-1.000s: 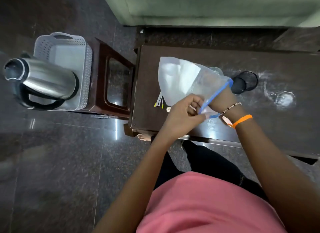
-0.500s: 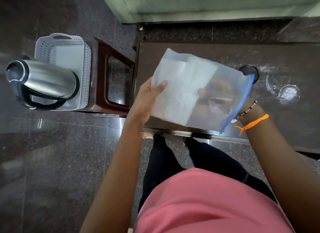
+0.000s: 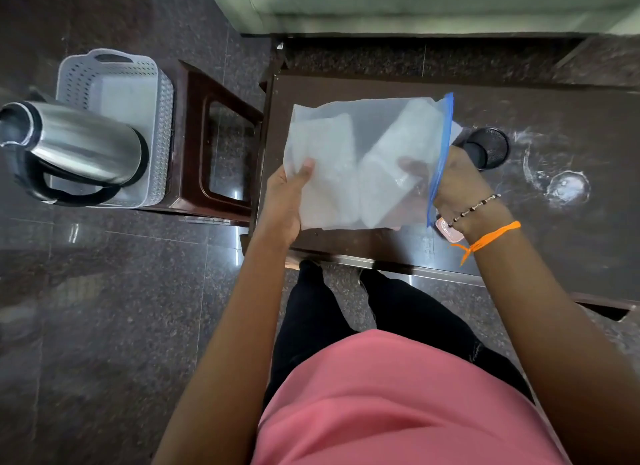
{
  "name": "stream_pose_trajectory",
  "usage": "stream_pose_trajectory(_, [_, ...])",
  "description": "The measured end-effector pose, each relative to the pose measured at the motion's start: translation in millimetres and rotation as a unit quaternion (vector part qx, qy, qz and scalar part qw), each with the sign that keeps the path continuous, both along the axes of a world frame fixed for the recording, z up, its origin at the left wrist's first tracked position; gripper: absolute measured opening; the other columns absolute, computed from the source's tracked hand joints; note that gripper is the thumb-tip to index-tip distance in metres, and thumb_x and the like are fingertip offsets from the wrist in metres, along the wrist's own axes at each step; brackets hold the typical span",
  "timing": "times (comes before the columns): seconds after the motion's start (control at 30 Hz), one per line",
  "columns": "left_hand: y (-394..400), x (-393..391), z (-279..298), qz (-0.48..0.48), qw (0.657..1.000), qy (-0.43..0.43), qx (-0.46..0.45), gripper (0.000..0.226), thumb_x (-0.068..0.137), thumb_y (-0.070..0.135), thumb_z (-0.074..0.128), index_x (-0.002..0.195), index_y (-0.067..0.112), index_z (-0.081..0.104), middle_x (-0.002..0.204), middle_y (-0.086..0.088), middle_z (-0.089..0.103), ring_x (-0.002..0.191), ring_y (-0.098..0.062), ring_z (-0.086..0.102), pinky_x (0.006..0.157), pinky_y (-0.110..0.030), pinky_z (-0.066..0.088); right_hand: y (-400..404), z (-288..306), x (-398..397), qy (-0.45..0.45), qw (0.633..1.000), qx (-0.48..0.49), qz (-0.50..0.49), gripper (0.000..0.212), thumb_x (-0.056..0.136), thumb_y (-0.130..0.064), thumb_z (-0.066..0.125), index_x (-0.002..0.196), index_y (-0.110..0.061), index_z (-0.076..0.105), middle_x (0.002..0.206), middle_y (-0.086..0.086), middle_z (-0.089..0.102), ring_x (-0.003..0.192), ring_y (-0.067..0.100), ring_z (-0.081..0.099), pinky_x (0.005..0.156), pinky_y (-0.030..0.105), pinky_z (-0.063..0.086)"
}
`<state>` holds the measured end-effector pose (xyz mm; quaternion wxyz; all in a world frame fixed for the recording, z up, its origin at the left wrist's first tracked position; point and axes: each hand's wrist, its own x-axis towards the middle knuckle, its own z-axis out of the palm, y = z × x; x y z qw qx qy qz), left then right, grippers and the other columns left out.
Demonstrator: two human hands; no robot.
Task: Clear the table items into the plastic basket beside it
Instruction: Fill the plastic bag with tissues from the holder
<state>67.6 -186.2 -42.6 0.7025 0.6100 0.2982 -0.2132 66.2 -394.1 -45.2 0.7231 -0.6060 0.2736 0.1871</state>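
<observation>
Leftmost, the plastic basket sits on a dark wooden stool, just left of the bench, with a steel kettle standing in it. Over the bench's left end, the left hand pinches a frosted zip bag at its closed edge. The right hand reaches inside its blue-zippered mouth, fingers curled on the lining. A black cup stands behind it.
</observation>
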Motion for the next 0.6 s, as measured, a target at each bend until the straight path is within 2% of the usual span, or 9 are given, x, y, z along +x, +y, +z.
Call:
stream_pose_trajectory(0.07, [-2.7,-0.7,-1.5,-0.018,1.0,0.02,0.013,0.037,0.088,0.014,0.063,0.124,0.011,0.053,0.114,-0.006,0.066,0.101,-0.021,0.065,0.079,-0.037,0.059,-1.9,-6.1,-0.5,-0.019,0.998,-0.018,0.062,0.028,0.078,0.011,0.062,0.097,-0.009,0.061,0.078,-0.007,0.063,0.072,0.006,0.059,0.067,0.021,0.052])
stream_pose_trajectory(0.13, [-5.2,-2.0,-4.7,-0.022,0.998,0.025,0.05,0.046,0.085,0.01,0.065,0.128,0.01,0.049,0.117,-0.006,0.063,0.102,-0.021,0.063,0.08,-0.036,0.058,-1.3,-8.8,1.3,-0.032,0.993,-0.041,0.103,0.046,0.077,0.015,0.061,0.119,0.001,0.053,0.086,-0.006,0.059,0.079,0.007,0.057,0.074,0.02,0.052])
stream_pose_trajectory(0.2, [-8.3,-2.5,-10.1,-0.006,0.995,0.032,0.095,0.049,0.086,0.012,0.065,0.13,0.011,0.044,0.12,-0.005,0.06,0.105,-0.021,0.06,0.085,-0.039,0.055,-4.0,-9.4,1.9,-0.044,0.99,-0.096,0.092,0.058,0.077,0.013,0.063,0.129,0.0,0.043,0.1,0.001,0.06,0.094,0.017,0.058,0.086,0.028,0.051])
stream_pose_trajectory(0.27, [-9.1,-4.1,-16.1,0.027,0.988,0.051,0.145,0.052,0.087,0.015,0.063,0.132,0.014,0.036,0.119,-0.001,0.055,0.104,-0.019,0.057,0.083,-0.037,0.054,-7.8,-9.2,0.8,-0.054,0.985,-0.161,0.026,0.062,0.075,0.007,0.068,0.129,-0.001,0.037,0.12,0.011,0.056,0.11,0.024,0.054,0.094,0.034,0.046])
stream_pose_trajectory(0.3, [-9.1,-5.1,-19.3,0.041,0.984,0.054,0.165,0.055,0.088,0.014,0.061,0.133,0.016,0.031,0.118,-0.001,0.052,0.102,-0.018,0.055,0.081,-0.035,0.052,-11.3,-7.0,-0.7,-0.057,0.98,-0.188,-0.017,0.064,0.073,0.004,0.07,0.127,0.0,0.035,0.122,0.013,0.054,0.11,0.023,0.054,0.093,0.032,0.045])
stream_pose_trajectory(0.37, [-7.5,-8.2,-25.5,0.048,0.981,0.036,0.187,0.063,0.09,0.005,0.055,0.139,0.023,0.019,0.117,0.001,0.048,0.099,-0.014,0.052,0.08,-0.032,0.047,-20.5,-0.7,-3.7,-0.074,0.968,-0.226,-0.077,0.065,0.07,-0.003,0.075,0.118,-0.006,0.032,0.115,0.007,0.05,0.103,0.017,0.052,0.091,0.031,0.047])
stream_pose_trajectory(0.43, [-5.5,-11.9,-31.8,0.01,0.978,0.0,0.209,0.069,0.089,-0.004,0.046,0.14,0.03,0.015,0.112,0.007,0.048,0.094,-0.006,0.052,0.08,-0.028,0.047,-30.6,7.1,-5.0,-0.11,0.962,-0.241,-0.071,0.069,0.068,-0.005,0.077,0.113,-0.015,0.025,0.114,0.001,0.043,0.102,0.013,0.048,0.093,0.032,0.047])
stream_pose_trajectory(0.53, [-7.3,-16.4,-35.8,-0.082,0.957,-0.024,0.278,0.065,0.084,-0.009,0.034,0.131,0.036,0.031,0.094,0.021,0.044,0.084,0.0,0.048,0.069,-0.02,0.045,-38.3,20.8,-5.8,-0.18,0.953,-0.24,-0.031,0.084,0.062,-0.005,0.079,0.121,-0.014,0.02,0.12,-0.005,0.032,0.102,-0.001,0.043,0.09,0.012,0.042])
stream_pose_trajectory(0.6, [-10.0,-17.3,-36.4,-0.101,0.943,-0.03,0.314,0.059,0.08,-0.012,0.028,0.115,0.032,0.049,0.088,0.021,0.046,0.074,-0.001,0.046,0.062,-0.019,0.042,-36.8,28.4,-6.8,-0.222,0.934,-0.28,-0.03,0.092,0.06,-0.007,0.081,0.129,-0.009,0.021,0.126,-0.007,0.027,0.108,-0.009,0.04,0.088,0.0,0.035])
